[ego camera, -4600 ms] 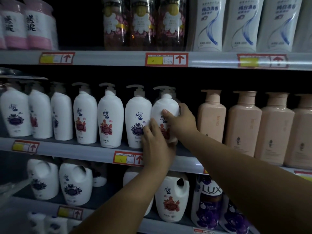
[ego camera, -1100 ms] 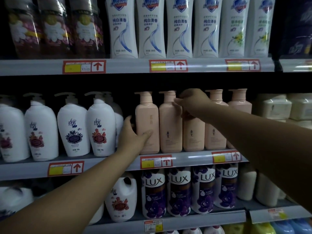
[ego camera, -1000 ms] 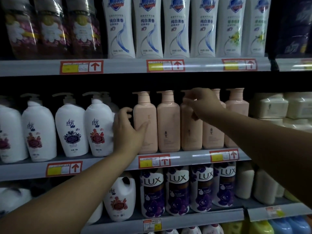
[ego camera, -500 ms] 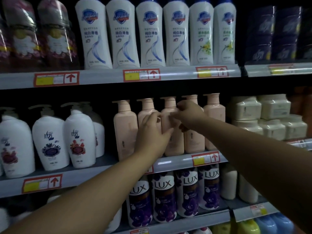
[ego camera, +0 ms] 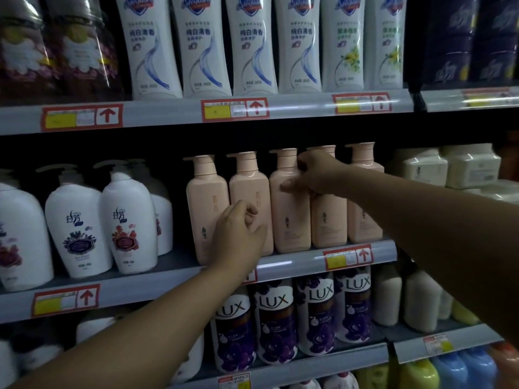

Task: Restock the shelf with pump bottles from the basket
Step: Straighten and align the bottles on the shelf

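A row of pink pump bottles stands on the middle shelf (ego camera: 295, 264). My right hand (ego camera: 317, 175) reaches in from the right and is closed around the shoulder of the third pink bottle (ego camera: 290, 220), its fingers curling in at the neck beside the fourth pink bottle (ego camera: 327, 220). My left hand (ego camera: 238, 234) hovers low in front of the second pink bottle (ego camera: 247, 186), fingers loosely curled and holding nothing. The first pink bottle (ego camera: 206, 209) stands just left of it. No basket is in view.
White pump bottles (ego camera: 75, 220) with flower labels fill the shelf's left part. Cream boxed packs (ego camera: 449, 169) are stacked on the right. Tall white bottles (ego camera: 202, 46) line the shelf above, and purple LUX bottles (ego camera: 275, 321) the shelf below.
The view has shifted a little. My left hand has dropped lower, off the second pink bottle's upper part. My right hand has stayed at the tops of the third and fourth pink bottles.
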Demonstrator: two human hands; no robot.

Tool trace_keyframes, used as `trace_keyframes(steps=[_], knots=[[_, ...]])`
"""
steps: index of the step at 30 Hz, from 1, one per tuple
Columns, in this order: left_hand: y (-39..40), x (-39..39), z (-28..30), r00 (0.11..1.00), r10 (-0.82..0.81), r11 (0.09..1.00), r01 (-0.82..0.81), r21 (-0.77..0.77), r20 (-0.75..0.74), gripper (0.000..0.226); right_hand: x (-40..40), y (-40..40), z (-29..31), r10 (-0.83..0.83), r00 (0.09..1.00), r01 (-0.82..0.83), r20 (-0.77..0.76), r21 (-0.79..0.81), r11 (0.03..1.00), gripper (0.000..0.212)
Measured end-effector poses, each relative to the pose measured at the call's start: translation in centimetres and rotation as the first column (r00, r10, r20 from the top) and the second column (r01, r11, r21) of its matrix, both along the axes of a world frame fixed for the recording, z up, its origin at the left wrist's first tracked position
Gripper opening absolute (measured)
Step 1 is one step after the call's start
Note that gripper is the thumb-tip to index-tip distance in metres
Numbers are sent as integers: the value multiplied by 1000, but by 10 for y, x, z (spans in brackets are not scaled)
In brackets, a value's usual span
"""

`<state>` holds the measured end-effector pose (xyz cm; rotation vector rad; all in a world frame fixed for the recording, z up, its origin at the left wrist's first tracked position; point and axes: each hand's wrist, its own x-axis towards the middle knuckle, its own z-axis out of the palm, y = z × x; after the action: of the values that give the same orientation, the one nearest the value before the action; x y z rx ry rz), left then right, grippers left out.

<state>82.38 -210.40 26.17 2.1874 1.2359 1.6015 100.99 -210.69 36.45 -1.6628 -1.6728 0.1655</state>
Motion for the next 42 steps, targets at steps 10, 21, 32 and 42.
trace_keyframes(steps=[10, 21, 32, 42], knots=[[6, -15, -9, 983, 84, 992, -98, 84, 161, 21, 21, -9, -1, -39, 997, 53, -62, 241, 969, 27], [-5, -13, -11, 970, 61, 986, -96, 140, 236, 21, 33, -29, -5, -306, 910, 334, -279, 59, 941, 36], [21, -67, -25, 932, 288, 936, -225, -270, 221, 83, 38, -18, -3, -271, 912, 303, -308, 62, 951, 37], [22, -73, -37, 994, 77, 969, -57, -240, 77, 72, 38, -29, -1, -223, 940, 244, -256, 52, 968, 29]])
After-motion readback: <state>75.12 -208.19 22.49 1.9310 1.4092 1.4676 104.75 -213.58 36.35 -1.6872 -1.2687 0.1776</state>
